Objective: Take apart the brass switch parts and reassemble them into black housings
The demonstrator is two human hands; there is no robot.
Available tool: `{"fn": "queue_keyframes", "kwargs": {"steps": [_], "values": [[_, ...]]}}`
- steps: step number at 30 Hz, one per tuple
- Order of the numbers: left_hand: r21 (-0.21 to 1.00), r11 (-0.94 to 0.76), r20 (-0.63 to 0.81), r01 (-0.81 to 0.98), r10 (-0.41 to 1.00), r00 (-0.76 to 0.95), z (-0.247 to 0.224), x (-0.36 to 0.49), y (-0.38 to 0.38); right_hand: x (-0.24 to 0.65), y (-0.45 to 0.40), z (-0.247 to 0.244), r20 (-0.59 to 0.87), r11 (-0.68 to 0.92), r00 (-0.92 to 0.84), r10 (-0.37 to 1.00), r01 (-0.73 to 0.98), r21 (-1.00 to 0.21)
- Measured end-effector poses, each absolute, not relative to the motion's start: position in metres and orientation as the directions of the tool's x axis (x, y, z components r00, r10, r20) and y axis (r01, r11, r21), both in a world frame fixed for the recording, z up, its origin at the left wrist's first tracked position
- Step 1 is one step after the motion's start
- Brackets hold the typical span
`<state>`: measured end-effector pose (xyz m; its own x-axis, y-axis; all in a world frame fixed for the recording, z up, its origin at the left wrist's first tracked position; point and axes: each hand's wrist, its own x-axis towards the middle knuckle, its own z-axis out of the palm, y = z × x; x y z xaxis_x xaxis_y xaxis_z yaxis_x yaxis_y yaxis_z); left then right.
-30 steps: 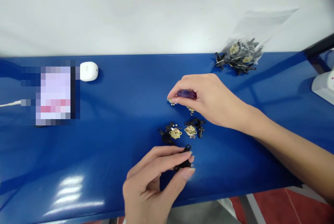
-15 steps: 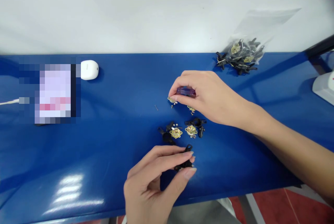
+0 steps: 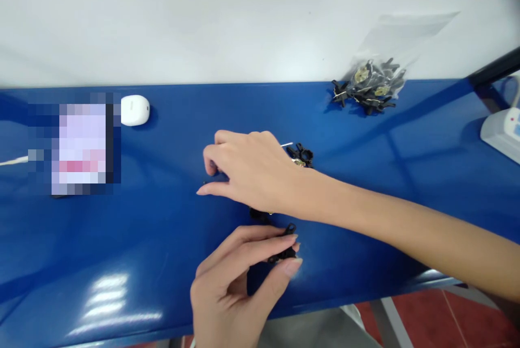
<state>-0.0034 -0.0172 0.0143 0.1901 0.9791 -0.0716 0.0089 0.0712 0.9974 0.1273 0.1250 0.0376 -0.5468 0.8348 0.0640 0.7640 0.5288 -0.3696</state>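
From the head camera, the left hand (image 3: pixel 227 288) rises from 6 o'clock, closed in a pinch, with the thumb below and the fingertips above, gripping a black plastic part (image 3: pixel 285 250). The part sits at the hand's 3 o'clock, and its long axis runs from about 1 o'clock to 7 o'clock. The left hand is clearly the nearer one to it; the right hand (image 3: pixel 249 172) lies above it at about 11 o'clock. That right hand reaches in from 3 o'clock along a bare forearm, open and loosely curved, gripping nothing that shows, its fingertips pointing to 9 o'clock just over the blue bench top (image 3: pixel 122 229). Under its heel, at 6 o'clock, a second black part (image 3: pixel 258 214) shows only in part. A black-and-brass part (image 3: pixel 301 156) lies just above the right wrist, at 1 o'clock, beside a thin white strip (image 3: pixel 286 144). At the right hand's 2 o'clock, a clear plastic bag (image 3: pixel 368 88) of similar parts lies at the bench's back edge; at its 10 o'clock sits a white oval object (image 3: pixel 135 110).
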Motion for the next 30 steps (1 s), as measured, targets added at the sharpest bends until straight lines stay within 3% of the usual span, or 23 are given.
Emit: {"fn": "queue_keyframes", "kwargs": {"steps": [10, 15, 18, 30], "values": [[0.999, 0.033, -0.027, -0.026, 0.981, 0.193, 0.013, -0.003, -0.016, 0.114, 0.127, 0.043, 0.091, 0.623, -0.64, 0.763, 0.691, -0.367], [1.0, 0.029, -0.028, -0.002, 0.981, 0.193, 0.012, -0.004, -0.017, 0.159, 0.13, 0.073, 0.056, 0.444, -0.478, 0.877, 0.76, -0.474], [0.998, 0.052, -0.055, 0.019, 0.98, 0.192, 0.012, -0.003, -0.017, 0.186, 0.128, 0.076, 0.06, 0.416, -0.459, 0.887, 0.733, -0.538], [0.995, 0.085, -0.094, 0.056, 0.979, 0.182, 0.017, -0.002, -0.017, 0.212, 0.126, 0.049, -0.002, 0.365, -0.434, 0.901, 0.761, -0.536]]}}
